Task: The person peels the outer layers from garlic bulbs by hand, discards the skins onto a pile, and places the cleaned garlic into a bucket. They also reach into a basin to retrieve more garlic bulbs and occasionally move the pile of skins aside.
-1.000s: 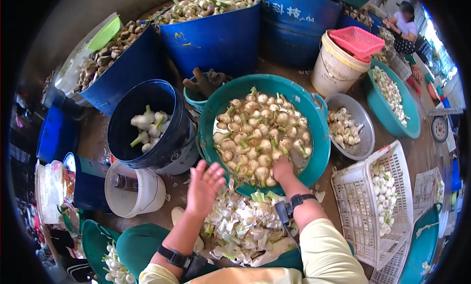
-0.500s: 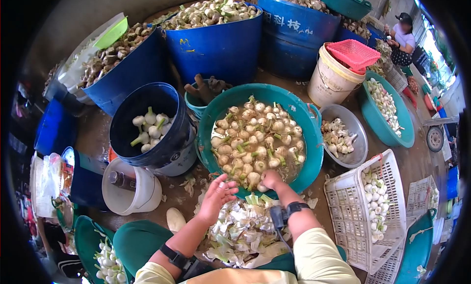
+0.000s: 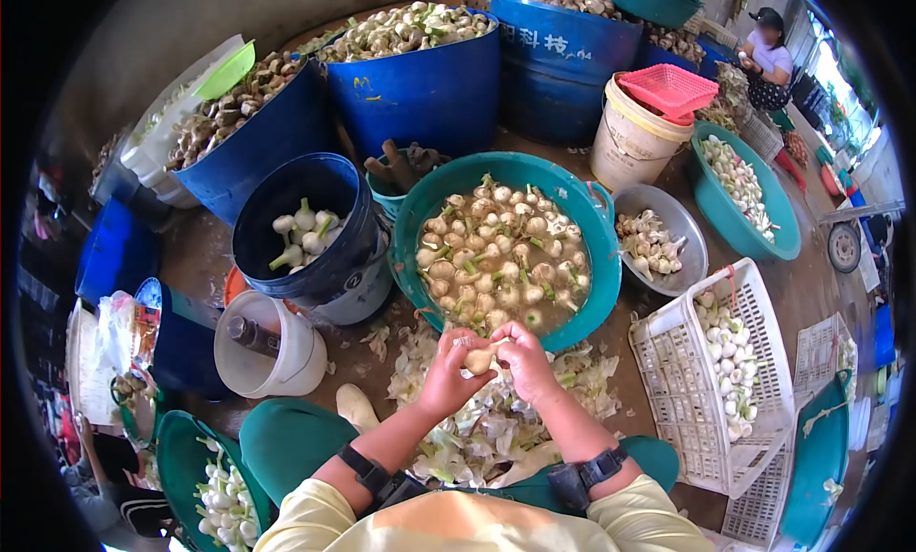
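Both hands meet just above the near rim of a green tub (image 3: 608, 290) of murky water with many bulbs. My left hand (image 3: 454, 373) is wrapped round a pale garlic bulb (image 3: 478, 361). The fingers of my right hand (image 3: 524, 359) are pinched at the bulb's upper right side, touching it. Below the hands lies a heap of white and green peelings (image 3: 477, 428) on the floor between the knees.
A dark bucket (image 3: 351, 275) with peeled bulbs and a white bucket (image 3: 234, 371) stand left. Right are a metal bowl (image 3: 695, 266) and a white crate (image 3: 668, 380) of bulbs. Blue barrels (image 3: 415, 99) line the back. Another person (image 3: 769, 61) is at the upper right.
My right hand has come up from the tub's near edge with a bulb. My left hand, open before, has moved right and closed round it. The view has shifted slightly.
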Action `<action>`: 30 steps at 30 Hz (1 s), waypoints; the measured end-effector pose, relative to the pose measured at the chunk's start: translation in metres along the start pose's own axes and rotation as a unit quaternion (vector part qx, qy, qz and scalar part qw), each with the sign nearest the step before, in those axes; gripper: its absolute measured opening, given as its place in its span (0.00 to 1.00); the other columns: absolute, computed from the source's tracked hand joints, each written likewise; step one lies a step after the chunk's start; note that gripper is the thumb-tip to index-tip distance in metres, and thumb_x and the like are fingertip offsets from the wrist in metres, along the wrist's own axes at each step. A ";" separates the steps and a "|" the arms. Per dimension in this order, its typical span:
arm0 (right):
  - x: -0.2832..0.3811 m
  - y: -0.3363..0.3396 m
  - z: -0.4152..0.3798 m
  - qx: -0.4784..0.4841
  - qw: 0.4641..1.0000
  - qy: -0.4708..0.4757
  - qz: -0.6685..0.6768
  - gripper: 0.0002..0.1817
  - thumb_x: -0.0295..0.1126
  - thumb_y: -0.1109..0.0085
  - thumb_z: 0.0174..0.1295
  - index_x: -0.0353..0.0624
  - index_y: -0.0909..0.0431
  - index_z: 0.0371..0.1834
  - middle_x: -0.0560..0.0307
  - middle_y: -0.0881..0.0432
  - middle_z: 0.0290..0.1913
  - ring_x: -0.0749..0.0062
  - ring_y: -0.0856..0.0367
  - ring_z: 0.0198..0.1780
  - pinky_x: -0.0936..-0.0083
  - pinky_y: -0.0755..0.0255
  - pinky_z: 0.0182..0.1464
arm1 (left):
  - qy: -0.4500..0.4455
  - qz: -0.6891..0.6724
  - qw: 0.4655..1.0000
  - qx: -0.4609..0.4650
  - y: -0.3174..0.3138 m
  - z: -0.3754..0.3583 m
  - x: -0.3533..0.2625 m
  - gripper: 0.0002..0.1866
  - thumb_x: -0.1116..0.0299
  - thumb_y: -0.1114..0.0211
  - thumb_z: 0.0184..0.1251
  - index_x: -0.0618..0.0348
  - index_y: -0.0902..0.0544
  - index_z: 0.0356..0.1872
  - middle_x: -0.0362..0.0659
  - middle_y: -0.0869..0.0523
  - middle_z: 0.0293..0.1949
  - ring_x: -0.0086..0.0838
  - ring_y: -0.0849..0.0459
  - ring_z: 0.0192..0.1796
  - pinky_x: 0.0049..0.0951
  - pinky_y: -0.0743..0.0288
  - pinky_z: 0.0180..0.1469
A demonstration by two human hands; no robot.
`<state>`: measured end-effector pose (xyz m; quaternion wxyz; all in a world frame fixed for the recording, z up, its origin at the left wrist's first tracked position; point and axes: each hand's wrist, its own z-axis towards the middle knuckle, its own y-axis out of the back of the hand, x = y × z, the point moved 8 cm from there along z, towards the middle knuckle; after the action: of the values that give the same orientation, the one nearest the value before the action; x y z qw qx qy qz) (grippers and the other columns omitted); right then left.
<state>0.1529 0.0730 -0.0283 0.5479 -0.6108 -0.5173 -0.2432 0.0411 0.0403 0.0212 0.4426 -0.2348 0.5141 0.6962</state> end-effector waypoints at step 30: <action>0.022 0.063 -0.037 -0.067 0.929 0.096 -0.350 0.05 0.27 0.45 0.53 0.36 0.27 0.25 0.63 0.26 0.21 0.85 0.35 0.23 0.81 0.40 0.24 | 0.343 -0.466 0.805 0.129 -0.032 -0.044 0.016 0.15 0.67 0.37 0.58 0.57 0.35 0.40 0.46 0.23 0.39 0.30 0.19 0.39 0.28 0.22 0.35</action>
<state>0.2272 0.0555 -0.0251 0.4328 -0.3996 -0.6262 -0.5107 0.0551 0.0085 -0.0234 0.5348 -0.6103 0.5462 0.2078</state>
